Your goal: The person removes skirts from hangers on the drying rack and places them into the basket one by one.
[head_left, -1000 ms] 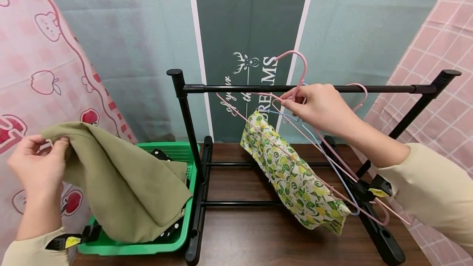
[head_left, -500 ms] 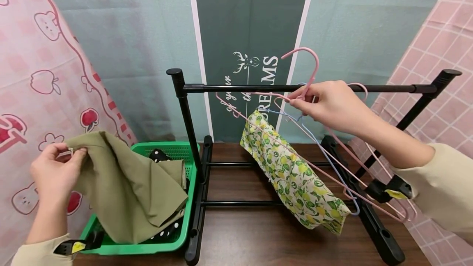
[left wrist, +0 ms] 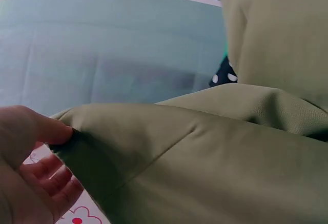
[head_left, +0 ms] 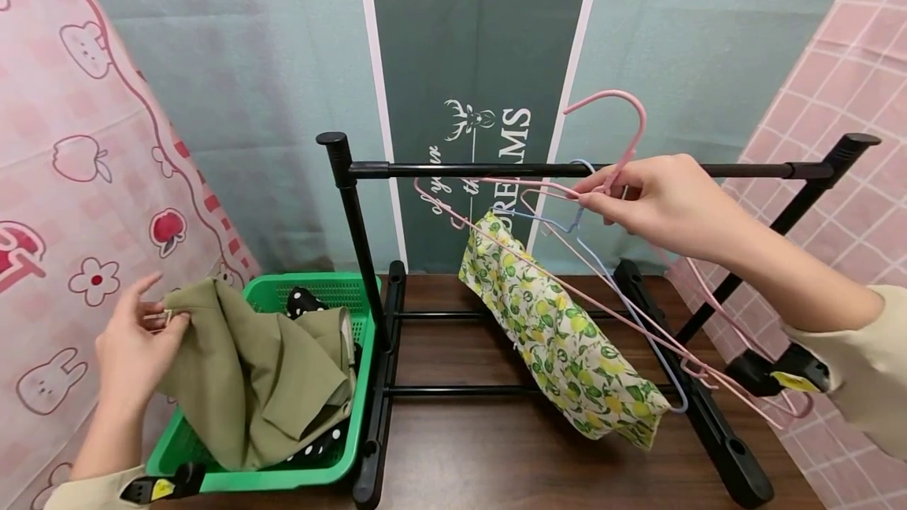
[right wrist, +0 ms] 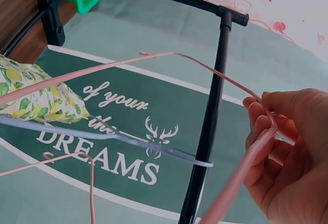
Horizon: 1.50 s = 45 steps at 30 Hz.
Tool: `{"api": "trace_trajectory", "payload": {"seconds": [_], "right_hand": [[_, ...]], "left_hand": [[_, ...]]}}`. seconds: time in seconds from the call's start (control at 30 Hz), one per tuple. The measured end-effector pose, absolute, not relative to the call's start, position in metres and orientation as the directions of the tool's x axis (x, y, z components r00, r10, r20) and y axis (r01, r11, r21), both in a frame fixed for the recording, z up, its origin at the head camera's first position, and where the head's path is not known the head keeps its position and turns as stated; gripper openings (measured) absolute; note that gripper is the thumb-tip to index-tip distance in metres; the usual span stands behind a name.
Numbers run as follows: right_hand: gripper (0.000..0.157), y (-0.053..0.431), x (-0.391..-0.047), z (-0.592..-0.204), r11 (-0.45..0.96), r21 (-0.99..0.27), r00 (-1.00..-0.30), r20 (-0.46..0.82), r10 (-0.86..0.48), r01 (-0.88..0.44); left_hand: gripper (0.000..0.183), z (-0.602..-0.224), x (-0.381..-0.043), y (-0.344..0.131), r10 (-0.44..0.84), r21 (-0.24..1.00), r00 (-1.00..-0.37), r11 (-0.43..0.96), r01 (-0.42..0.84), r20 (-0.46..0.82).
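Note:
My left hand (head_left: 135,345) pinches the top edge of an olive-green garment (head_left: 248,392) between thumb and fingers. Much of the garment lies bunched in a green basket (head_left: 283,480); its full shape is hidden by folds. In the left wrist view, a seam line crosses the cloth (left wrist: 164,155). My right hand (head_left: 673,199) pinches a pink clothes hanger (right wrist: 236,172) at the neck below its hook, which stands above the rack bar. Behind it, a lemon-print cloth (head_left: 560,329) hangs from a blue hanger (right wrist: 66,130) hooked on the bar.
A black clothes rack (head_left: 460,170) stands on the brown wooden table (head_left: 482,455), right of the basket. Another pink hanger (head_left: 716,297) is at the rack's right side. Polka-dot fabric (head_left: 305,301) lies in the basket. Curtains (head_left: 262,101) close off the back and sides.
My left hand has moved right and down with the garment's edge, so the cloth bunches more over the basket. My right hand has shifted right, carrying the pink hanger.

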State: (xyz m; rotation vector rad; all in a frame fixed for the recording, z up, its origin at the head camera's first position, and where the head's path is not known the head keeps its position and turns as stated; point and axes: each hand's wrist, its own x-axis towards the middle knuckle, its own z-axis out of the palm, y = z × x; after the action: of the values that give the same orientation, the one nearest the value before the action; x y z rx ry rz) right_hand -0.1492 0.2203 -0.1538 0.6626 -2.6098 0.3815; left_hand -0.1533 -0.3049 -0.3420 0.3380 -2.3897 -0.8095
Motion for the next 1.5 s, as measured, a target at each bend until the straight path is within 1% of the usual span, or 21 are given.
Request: {"api": "trace_trajectory", "payload": {"seconds": [0.07,0.17,0.3,0.37,0.43,0.5,0.57,0.63,0.7,0.83,0.93,1.0,1.07,1.1,1.23,1.3,1.4,1.5], "right_hand": [[0.019,0.223,-0.148,-0.154,0.841,-0.162,-0.793,0.461,-0.398,-0.516],[0.025,0.227,-0.145,-0.153,0.835,-0.174,-0.792,0.461,-0.4,-0.523],[0.033,0.232,-0.142,-0.152,0.836,-0.193,-0.803,0.452,-0.389,-0.514],[0.033,0.235,-0.14,-0.152,0.839,-0.191,-0.804,0.452,-0.386,-0.51],[0.03,0.238,-0.139,-0.153,0.845,-0.182,-0.804,0.457,-0.38,-0.503],[0.024,0.241,-0.137,-0.154,0.847,-0.179,-0.801,0.467,-0.376,-0.501],[0.022,0.245,-0.136,-0.155,0.846,-0.181,-0.799,0.472,-0.373,-0.502],[0.022,0.249,-0.133,-0.156,0.848,-0.173,-0.794,0.481,-0.372,-0.502],[0.019,0.254,-0.131,-0.156,0.849,-0.172,-0.793,0.485,-0.369,-0.5],[0.018,0.262,-0.126,-0.158,0.851,-0.152,-0.783,0.497,-0.374,-0.502],[0.018,0.268,-0.122,-0.16,0.844,-0.152,-0.775,0.503,-0.383,-0.515],[0.02,0.273,-0.119,-0.161,0.835,-0.157,-0.77,0.504,-0.391,-0.527],[0.021,0.277,-0.117,-0.161,0.83,-0.16,-0.766,0.507,-0.395,-0.534],[0.023,0.28,-0.116,-0.162,0.821,-0.157,-0.753,0.519,-0.405,-0.55],[0.026,0.286,-0.112,-0.163,0.811,-0.149,-0.736,0.535,-0.415,-0.566],[0.026,0.289,-0.109,-0.163,0.82,-0.163,-0.75,0.53,-0.396,-0.548],[0.025,0.294,-0.103,-0.163,0.847,-0.196,-0.791,0.505,-0.344,-0.494],[0.025,0.298,-0.098,-0.163,0.854,-0.212,-0.796,0.517,-0.315,-0.475]], "left_hand": [[0.049,-0.346,-0.154,-0.306,-0.333,0.562,-0.8,0.827,0.007,0.499],[0.04,-0.352,-0.153,-0.306,-0.233,0.497,-0.81,0.864,0.081,0.537],[0.035,-0.358,-0.152,-0.307,-0.142,0.454,-0.846,0.882,0.128,0.514],[0.033,-0.362,-0.152,-0.307,-0.105,0.437,-0.869,0.889,0.136,0.483],[0.031,-0.366,-0.152,-0.307,-0.076,0.419,-0.887,0.897,0.138,0.455],[0.028,-0.372,-0.152,-0.307,-0.05,0.401,-0.897,0.904,0.145,0.438],[0.024,-0.378,-0.151,-0.306,-0.038,0.392,-0.905,0.908,0.146,0.424],[0.021,-0.384,-0.15,-0.305,-0.029,0.396,-0.909,0.906,0.152,0.416],[0.019,-0.389,-0.149,-0.304,-0.016,0.405,-0.915,0.9,0.163,0.403],[0.015,-0.398,-0.148,-0.3,0.028,0.421,-0.938,0.889,0.181,0.346],[0.017,-0.404,-0.146,-0.297,0.065,0.433,-0.966,0.885,0.171,0.249],[0.022,-0.409,-0.145,-0.294,0.094,0.441,-0.981,0.883,0.161,0.171],[0.026,-0.414,-0.142,-0.292,0.123,0.45,-0.987,0.879,0.158,0.108],[0.027,-0.416,-0.141,-0.291,0.135,0.457,-0.988,0.876,0.157,0.08],[0.028,-0.424,-0.136,-0.291,0.167,0.469,-0.986,0.869,0.157,0.021],[0.029,-0.426,-0.134,-0.29,0.182,0.471,-0.983,0.867,0.163,0.005],[0.033,-0.426,-0.131,-0.288,0.191,0.481,-0.981,0.862,0.161,-0.014],[0.035,-0.426,-0.129,-0.287,0.184,0.497,-0.983,0.855,0.15,-0.021]]}}
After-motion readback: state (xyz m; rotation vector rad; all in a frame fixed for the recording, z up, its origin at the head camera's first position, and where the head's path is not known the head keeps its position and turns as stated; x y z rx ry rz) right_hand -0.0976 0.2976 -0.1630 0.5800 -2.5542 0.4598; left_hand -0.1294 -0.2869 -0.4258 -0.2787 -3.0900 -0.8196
